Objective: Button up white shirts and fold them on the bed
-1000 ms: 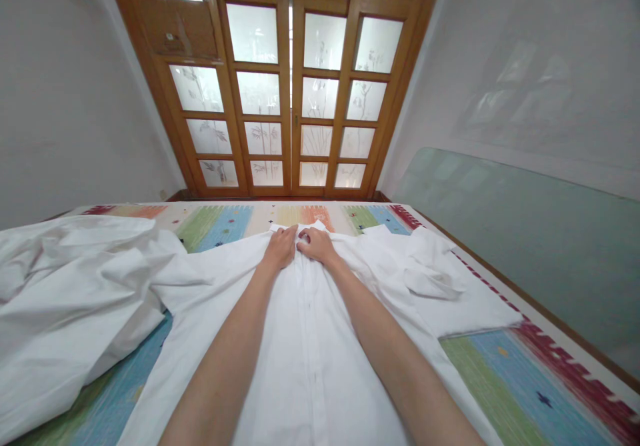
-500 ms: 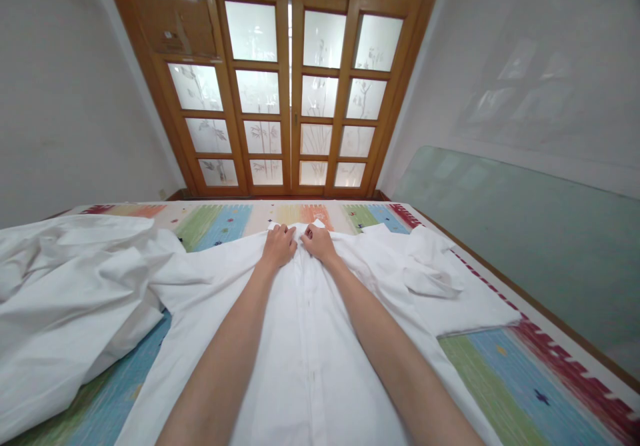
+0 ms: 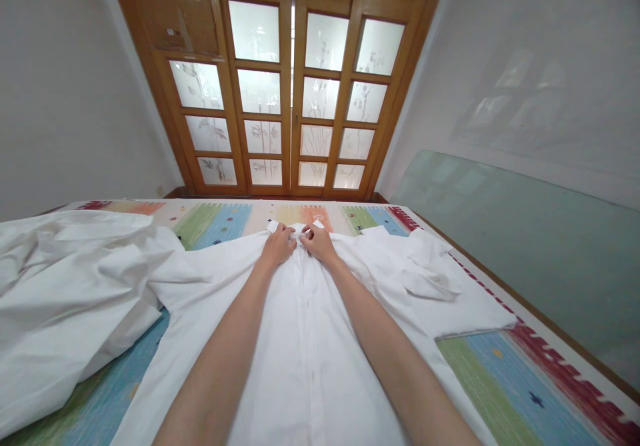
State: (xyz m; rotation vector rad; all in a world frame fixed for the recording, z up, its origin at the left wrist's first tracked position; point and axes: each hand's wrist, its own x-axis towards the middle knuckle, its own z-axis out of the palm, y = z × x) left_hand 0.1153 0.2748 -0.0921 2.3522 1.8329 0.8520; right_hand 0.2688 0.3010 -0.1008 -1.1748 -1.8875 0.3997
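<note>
A white button-front shirt (image 3: pixel 280 339) lies spread out, its collar at the far end and its button placket running down the middle toward me. At the left side of the collar, my left hand (image 3: pixel 279 243) is closed with its fingertips on the fabric. Just to its right, my right hand (image 3: pixel 317 241) pinches the collar opening between thumb and fingers. The two hands are a small gap apart. Whatever button lies under the fingertips is too small to make out. Both forearms stretch over the shirt front.
A heap of white cloth (image 3: pixel 75 286) lies at the left, and folded white fabric (image 3: pixel 433 273) at the right. Beneath is a striped, colourful cover (image 3: pixel 500 373). A pale green panel (image 3: pixel 510 226) stands along the right wall. Wooden doors with glass panes (image 3: pixel 293 99) close the far side.
Both hands stay at the collar with only slight finger movement. The right fingers have shifted a little at the collar opening. The camera view has tilted slightly.
</note>
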